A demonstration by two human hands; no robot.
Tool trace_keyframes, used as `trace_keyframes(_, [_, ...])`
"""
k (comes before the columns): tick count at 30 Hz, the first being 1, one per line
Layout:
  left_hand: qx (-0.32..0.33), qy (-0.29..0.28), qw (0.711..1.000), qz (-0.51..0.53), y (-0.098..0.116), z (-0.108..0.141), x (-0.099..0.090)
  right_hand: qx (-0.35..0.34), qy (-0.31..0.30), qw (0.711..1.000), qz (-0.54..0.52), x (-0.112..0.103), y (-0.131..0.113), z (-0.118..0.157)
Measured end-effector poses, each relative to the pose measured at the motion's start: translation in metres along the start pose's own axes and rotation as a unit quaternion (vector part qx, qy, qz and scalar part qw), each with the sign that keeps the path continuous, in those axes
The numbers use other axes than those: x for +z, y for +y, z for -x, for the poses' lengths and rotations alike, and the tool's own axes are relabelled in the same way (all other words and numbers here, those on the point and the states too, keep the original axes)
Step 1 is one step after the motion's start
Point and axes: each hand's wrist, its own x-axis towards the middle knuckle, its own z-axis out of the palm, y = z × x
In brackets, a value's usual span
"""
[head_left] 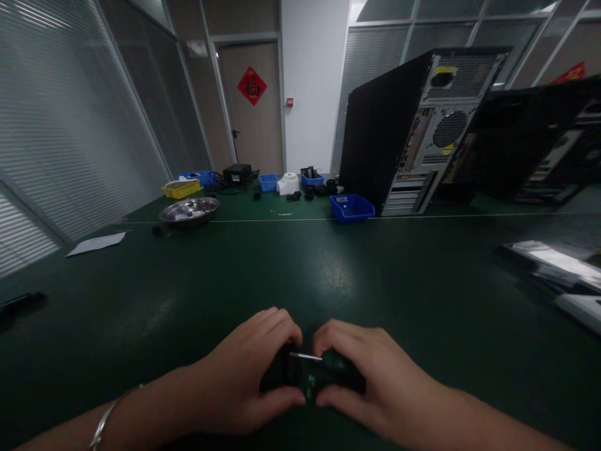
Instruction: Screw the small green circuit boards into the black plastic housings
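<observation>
Close to the near edge of the table, my left hand (pixel 263 366) and my right hand (pixel 359 369) face each other, fingers curled. A screwdriver (pixel 306 356) with a thin bright shaft and a dark handle is gripped in my right hand. Its shaft points left, toward a dark piece (pixel 277 371) held between my left thumb and fingers. Shadow and my fingers hide most of that piece, so its kind cannot be made out. Whether the tip touches the piece is unclear.
A dark green table (pixel 263 269) spreads ahead. Farther back are a metal bowl (pixel 188 212), a blue bin (pixel 352 208), a yellow tray (pixel 182 189) and a black computer tower (pixel 389 125). White-topped items (pixel 558 263) lie right; a black object (pixel 21 304) lies left.
</observation>
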Motion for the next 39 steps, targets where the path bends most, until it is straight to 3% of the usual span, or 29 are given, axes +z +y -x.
trace_keyframes(12, [-0.019, 0.061, 0.994, 0.093, -0.011, -0.001, 0.013, 0.006, -0.013, 0.998, 0.061, 0.010, -0.014, -0.001])
trace_keyframes(17, [-0.030, 0.125, 0.978, 0.166, -0.015, -0.003, 0.015, 0.036, 0.000, 0.999, 0.003, 0.011, -0.010, 0.000])
trace_keyframes(20, [-0.045, 0.124, 0.945, 0.299, -0.019, -0.005, 0.016, 0.061, 0.019, 0.997, -0.052, 0.010, -0.007, 0.000])
trace_keyframes(23, [-0.063, 0.088, 0.884, 0.455, -0.018, -0.006, 0.018, 0.066, 0.090, 0.987, -0.116, 0.008, -0.006, -0.002])
trace_keyframes(25, [-0.074, 0.074, 0.863, 0.494, -0.015, -0.006, 0.021, 0.053, 0.143, 0.977, -0.146, 0.008, -0.005, -0.003])
trace_keyframes(28, [-0.080, 0.076, 0.880, 0.462, -0.007, -0.005, 0.024, 0.025, 0.172, 0.973, -0.151, 0.010, -0.006, -0.003])
trace_keyframes(33, [-0.081, 0.065, 0.922, 0.372, 0.002, -0.005, 0.024, -0.012, 0.141, 0.981, -0.129, 0.013, -0.006, -0.001])
trace_keyframes(39, [-0.065, 0.078, 0.941, 0.322, 0.005, -0.003, 0.025, -0.040, 0.124, 0.986, -0.107, 0.014, -0.007, -0.001])
